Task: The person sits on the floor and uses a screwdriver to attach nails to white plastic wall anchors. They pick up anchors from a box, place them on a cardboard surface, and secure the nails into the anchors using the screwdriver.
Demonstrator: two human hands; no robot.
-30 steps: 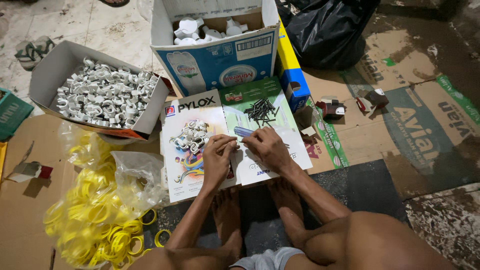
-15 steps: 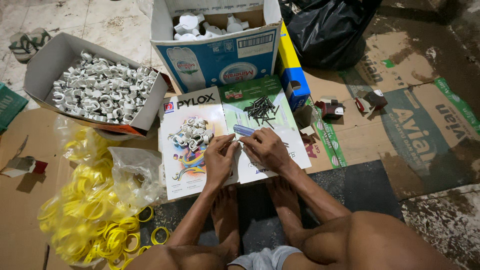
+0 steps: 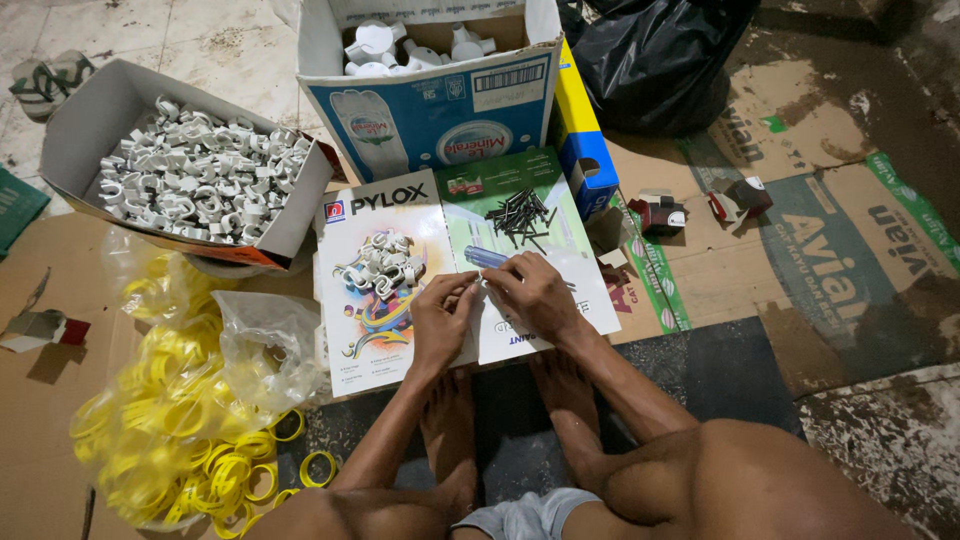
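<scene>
Clip, small and pale (image 3: 478, 284), sits pinched between fingertips of left hand (image 3: 440, 325) and right hand (image 3: 535, 295), over 2 flat printed cartons (image 3: 400, 330), 1 white, 1 green; blue tool (image 3: 485, 258) lies just beyond; dark nails (image 3: 520, 215) heaped on green carton; loose white clips (image 3: 385, 268) on white carton; open grey box (image 3: 110, 105) holds white clips; tall blue-white box (image 3: 440, 110) holds white fittings; clear bag (image 3: 160, 400) holds yellow rings.

left hand (image 3: 440, 322), right hand (image 3: 535, 292), fingertips together
</scene>
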